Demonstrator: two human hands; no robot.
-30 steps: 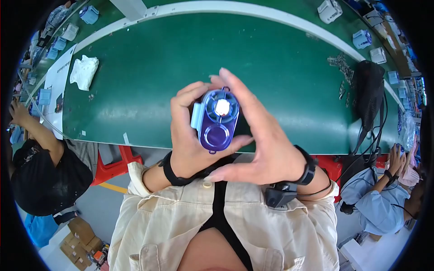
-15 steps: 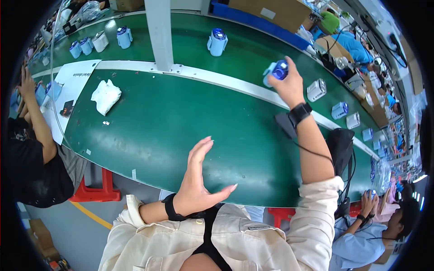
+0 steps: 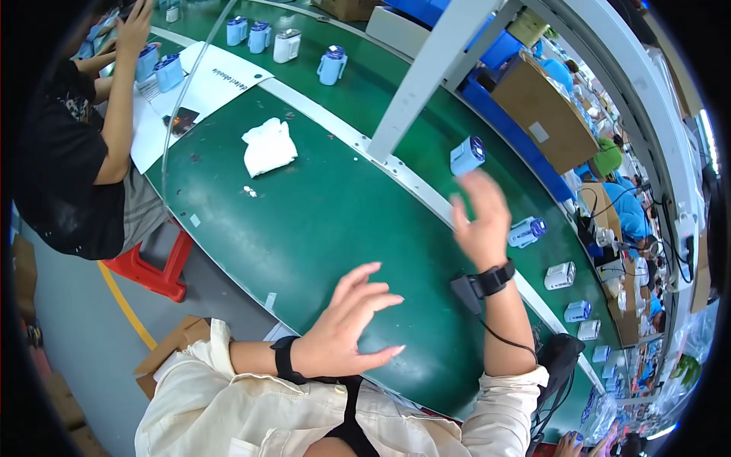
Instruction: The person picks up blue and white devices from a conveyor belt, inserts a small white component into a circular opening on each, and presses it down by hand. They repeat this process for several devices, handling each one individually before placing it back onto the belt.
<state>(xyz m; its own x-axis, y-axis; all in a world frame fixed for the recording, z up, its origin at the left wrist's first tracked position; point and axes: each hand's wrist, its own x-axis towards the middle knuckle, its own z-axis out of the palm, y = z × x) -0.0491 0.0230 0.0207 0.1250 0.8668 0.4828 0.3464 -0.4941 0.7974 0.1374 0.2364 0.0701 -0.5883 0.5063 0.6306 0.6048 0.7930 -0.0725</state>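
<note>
My left hand (image 3: 346, 327) hovers over the near part of the green table (image 3: 327, 221), palm turned right, fingers spread and holding nothing. Farther off and to the right, my right hand (image 3: 483, 228) is raised near the white rail; motion blurs its fingers, but they are apart with nothing between them. Just beyond those fingertips stands a light blue canister-like device with a dark blue top (image 3: 467, 156). A similar light blue device with side handles (image 3: 525, 232) lies tilted on the green belt, to the right of my right hand and apart from it.
A crumpled white cloth or bag (image 3: 269, 148) and a printed white sheet (image 3: 217, 80) lie at the left. A grey post (image 3: 426, 91) rises from the rail (image 3: 327, 118). More blue and white devices line the belt. A black bag (image 3: 560, 362) sits right. A co-worker (image 3: 76, 152) sits left.
My right hand has let go of the blue device, which now lies on the belt, and has drawn back from it. The view has turned, shifting the scene. My left hand remains open.
</note>
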